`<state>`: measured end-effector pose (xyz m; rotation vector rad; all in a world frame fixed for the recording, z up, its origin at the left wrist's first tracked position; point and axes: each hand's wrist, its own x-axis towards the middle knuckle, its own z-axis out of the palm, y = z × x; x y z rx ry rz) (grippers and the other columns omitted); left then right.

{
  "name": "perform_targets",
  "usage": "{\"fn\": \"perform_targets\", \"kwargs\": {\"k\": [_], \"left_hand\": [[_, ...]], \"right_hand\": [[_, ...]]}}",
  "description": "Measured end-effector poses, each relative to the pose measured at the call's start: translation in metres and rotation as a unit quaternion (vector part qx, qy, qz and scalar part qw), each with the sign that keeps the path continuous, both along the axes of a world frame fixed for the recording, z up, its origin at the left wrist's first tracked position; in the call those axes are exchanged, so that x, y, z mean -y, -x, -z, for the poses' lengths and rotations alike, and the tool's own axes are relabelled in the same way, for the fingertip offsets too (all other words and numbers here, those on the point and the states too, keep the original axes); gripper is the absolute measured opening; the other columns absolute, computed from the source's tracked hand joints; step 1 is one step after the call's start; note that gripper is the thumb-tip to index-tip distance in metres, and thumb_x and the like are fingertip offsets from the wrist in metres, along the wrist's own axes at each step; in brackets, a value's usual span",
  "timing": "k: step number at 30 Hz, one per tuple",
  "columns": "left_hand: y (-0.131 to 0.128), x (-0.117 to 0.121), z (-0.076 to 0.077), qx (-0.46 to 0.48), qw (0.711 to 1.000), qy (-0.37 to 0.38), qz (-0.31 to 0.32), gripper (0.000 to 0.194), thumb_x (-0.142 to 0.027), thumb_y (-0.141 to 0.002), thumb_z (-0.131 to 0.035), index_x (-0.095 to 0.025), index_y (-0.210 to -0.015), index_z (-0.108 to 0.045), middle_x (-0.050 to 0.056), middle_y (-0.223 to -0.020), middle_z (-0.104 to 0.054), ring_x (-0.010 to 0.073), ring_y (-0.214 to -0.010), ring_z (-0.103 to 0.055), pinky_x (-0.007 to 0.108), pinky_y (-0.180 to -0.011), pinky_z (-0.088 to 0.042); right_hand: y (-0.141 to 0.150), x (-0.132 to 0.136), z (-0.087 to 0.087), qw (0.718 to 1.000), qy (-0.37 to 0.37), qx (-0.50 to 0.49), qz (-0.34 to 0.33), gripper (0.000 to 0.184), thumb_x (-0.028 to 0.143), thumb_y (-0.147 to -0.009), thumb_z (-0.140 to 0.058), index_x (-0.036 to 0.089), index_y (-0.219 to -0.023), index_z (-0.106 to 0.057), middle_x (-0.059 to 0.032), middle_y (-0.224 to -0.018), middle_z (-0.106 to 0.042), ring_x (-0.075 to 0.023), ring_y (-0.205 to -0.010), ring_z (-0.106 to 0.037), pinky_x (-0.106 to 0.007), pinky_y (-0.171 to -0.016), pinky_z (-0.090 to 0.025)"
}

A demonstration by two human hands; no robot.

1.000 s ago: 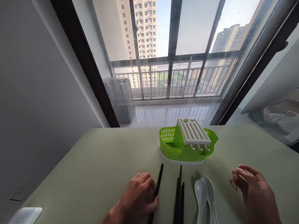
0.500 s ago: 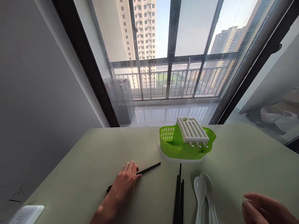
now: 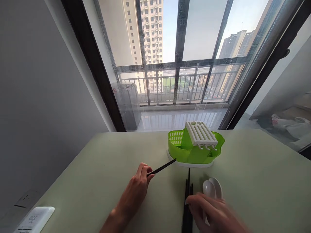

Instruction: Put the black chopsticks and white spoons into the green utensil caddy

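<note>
My left hand (image 3: 138, 183) is closed around a pair of dark chopsticks (image 3: 163, 167). Their far end points toward the base of a green cutlery holder (image 3: 187, 156) with a white slotted top. Over more dark chopsticks (image 3: 187, 187) lying on the table is my right hand (image 3: 210, 208), slightly blurred. Its thumb and forefinger are parted, and the fingertips are at or just above those chopsticks; contact cannot be made out. White spoons (image 3: 209, 188) lie beside them, their handles mostly hidden beneath my right hand.
The pale table (image 3: 104, 161) ends at a large window with dark frames. At the lower left a white device (image 3: 36, 218) with a display lies near the table edge. A wall socket (image 3: 26, 199) is on the grey wall.
My left hand has moved forward and right, bringing the chopsticks closer to the green holder. My right hand has swung left from the table's right side to above the other chopsticks and spoons.
</note>
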<state>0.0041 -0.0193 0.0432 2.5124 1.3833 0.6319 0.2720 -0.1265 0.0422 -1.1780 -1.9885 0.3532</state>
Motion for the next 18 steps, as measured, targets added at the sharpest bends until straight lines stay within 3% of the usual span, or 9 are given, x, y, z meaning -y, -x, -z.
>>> {"fn": "perform_targets", "kwargs": {"k": [2,5,7,9,12,15,18], "left_hand": [[-0.006,0.004,-0.005,0.056,0.998,0.020,0.007,0.028,-0.041,-0.114,-0.030,-0.023,-0.107,-0.051,0.003,-0.109,-0.061,0.0123,-0.072,-0.063,0.027,-0.070,-0.056],[-0.015,0.012,-0.007,0.140,0.988,0.049,0.029,0.018,-0.036,-0.112,-0.041,-0.025,-0.104,-0.054,0.002,-0.104,-0.059,0.0147,-0.075,-0.063,0.029,-0.073,-0.055],[-0.022,0.017,-0.007,0.191,0.979,0.067,0.036,0.011,-0.030,-0.109,-0.047,-0.024,-0.104,-0.055,0.001,-0.101,-0.058,0.0143,-0.076,-0.062,0.028,-0.075,-0.054],[-0.028,0.022,-0.005,0.241,0.966,0.085,0.035,0.007,-0.027,-0.107,-0.052,-0.024,-0.103,-0.057,0.000,-0.100,-0.058,0.0133,-0.075,-0.061,0.026,-0.074,-0.054],[-0.034,0.027,-0.005,0.310,0.942,0.122,0.034,0.009,-0.028,-0.105,-0.055,-0.023,-0.099,-0.059,-0.001,-0.092,-0.060,0.0119,-0.069,-0.059,0.024,-0.068,-0.052],[-0.038,0.031,-0.009,0.340,0.922,0.172,0.064,0.016,-0.028,-0.103,-0.058,-0.022,-0.091,-0.067,-0.002,-0.082,-0.066,0.0122,-0.067,-0.060,0.023,-0.067,-0.051],[-0.041,0.034,-0.016,0.349,0.906,0.218,0.096,0.024,-0.027,-0.101,-0.063,-0.023,-0.080,-0.075,-0.003,-0.073,-0.074,0.0130,-0.067,-0.066,0.024,-0.076,-0.054]], "right_hand": [[0.016,-0.017,0.001,0.994,0.087,-0.055,0.025,0.016,0.027,-0.101,-0.056,0.026,-0.114,-0.064,0.0020,-0.078,-0.071,-0.0132,-0.056,-0.065,-0.023,-0.054,-0.051],[0.034,-0.041,-0.008,0.952,0.226,-0.203,0.042,0.040,0.054,-0.101,-0.058,0.022,-0.124,-0.059,0.0011,-0.078,-0.068,-0.0170,-0.061,-0.067,-0.027,-0.056,-0.053],[0.042,-0.054,-0.018,0.927,0.256,-0.272,0.032,0.049,0.066,-0.099,-0.055,0.021,-0.117,-0.060,0.0024,-0.074,-0.063,-0.0166,-0.060,-0.063,-0.027,-0.054,-0.050],[0.046,-0.060,-0.031,0.929,0.238,-0.282,0.017,0.047,0.066,-0.103,-0.049,0.021,-0.103,-0.061,0.0035,-0.069,-0.058,-0.0150,-0.058,-0.057,-0.026,-0.055,-0.047],[0.048,-0.059,-0.049,0.963,0.156,-0.220,0.016,0.042,0.054,-0.110,-0.042,0.022,-0.090,-0.060,0.0022,-0.069,-0.056,-0.0143,-0.061,-0.053,-0.026,-0.058,-0.043],[0.044,-0.052,-0.066,0.988,0.067,-0.140,0.002,0.031,0.039,-0.112,-0.042,0.023,-0.092,-0.059,0.0003,-0.078,-0.061,-0.0143,-0.065,-0.055,-0.026,-0.062,-0.044],[0.032,-0.044,-0.084,0.998,0.019,-0.050,-0.044,0.023,0.028,-0.112,-0.041,0.023,-0.098,-0.058,-0.0006,-0.085,-0.063,-0.0139,-0.067,-0.058,-0.027,-0.064,-0.045]]}}
